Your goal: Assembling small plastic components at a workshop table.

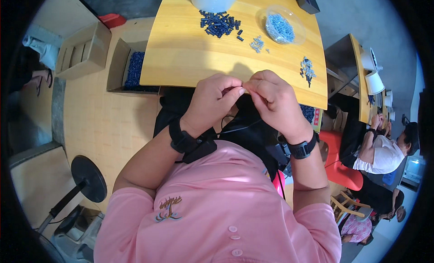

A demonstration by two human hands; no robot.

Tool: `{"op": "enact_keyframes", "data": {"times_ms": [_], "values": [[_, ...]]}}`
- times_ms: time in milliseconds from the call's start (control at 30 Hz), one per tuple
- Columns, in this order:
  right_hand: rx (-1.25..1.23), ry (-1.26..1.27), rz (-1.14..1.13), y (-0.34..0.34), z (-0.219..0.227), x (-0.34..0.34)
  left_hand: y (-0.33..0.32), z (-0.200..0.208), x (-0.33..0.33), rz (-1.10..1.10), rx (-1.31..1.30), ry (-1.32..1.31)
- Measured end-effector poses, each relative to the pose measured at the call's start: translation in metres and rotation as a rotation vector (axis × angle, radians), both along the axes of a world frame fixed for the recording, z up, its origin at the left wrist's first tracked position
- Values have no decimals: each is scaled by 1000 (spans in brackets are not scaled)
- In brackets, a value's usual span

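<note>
Just above the front edge of the wooden table (176, 50), my left hand (210, 100) and my right hand (278, 100) meet fingertip to fingertip. Both are closed in a pinch. Whatever sits between the fingers is too small or too hidden to name. Beyond them lies a heap of short dark blue cylindrical pieces (219, 24). To its right, a clear round tub (298, 33) holds many small silvery-blue parts (280, 27). A few loose silvery parts (257, 44) are scattered in front of the tub. Another small pile of silvery and dark pieces (307, 69) rests near the right edge.
A white container (215, 0) stands at the table's far edge, a dark box (308, 1) at the far right corner. Left of the table, a cardboard box (118, 66) contains dark blue pieces. A red chair (341, 168) and people at another table (361, 91) are to the right.
</note>
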State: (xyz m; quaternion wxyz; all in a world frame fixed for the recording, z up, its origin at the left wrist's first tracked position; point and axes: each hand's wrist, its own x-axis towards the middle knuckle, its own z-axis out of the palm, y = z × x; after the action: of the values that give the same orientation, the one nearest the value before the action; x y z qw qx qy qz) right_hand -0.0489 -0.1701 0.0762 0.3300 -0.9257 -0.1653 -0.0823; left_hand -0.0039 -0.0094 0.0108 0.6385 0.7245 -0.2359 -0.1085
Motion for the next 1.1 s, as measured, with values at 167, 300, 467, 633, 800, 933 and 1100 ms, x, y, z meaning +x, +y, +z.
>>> {"op": "enact_keyframes", "data": {"times_ms": [167,300,467,633,800,933,1100], "values": [[126,6,-93,-1,-11,0,0,0,-2,19,-59,80],[190,41,-154,3,-13,0,3,3,1,-29,8,112],[367,173,-250,2,-19,1,2,3,0,-24,-37,152],[304,119,-239,3,-19,2,2,5,2,-1,2,84],[389,138,-285,7,-20,4,-1,0,2,65,-57,21],[251,87,-252,11,-20,8,1,-3,3,94,-4,-61],[187,-2,-221,15,-20,13,3,0,7,98,-16,-34]]}}
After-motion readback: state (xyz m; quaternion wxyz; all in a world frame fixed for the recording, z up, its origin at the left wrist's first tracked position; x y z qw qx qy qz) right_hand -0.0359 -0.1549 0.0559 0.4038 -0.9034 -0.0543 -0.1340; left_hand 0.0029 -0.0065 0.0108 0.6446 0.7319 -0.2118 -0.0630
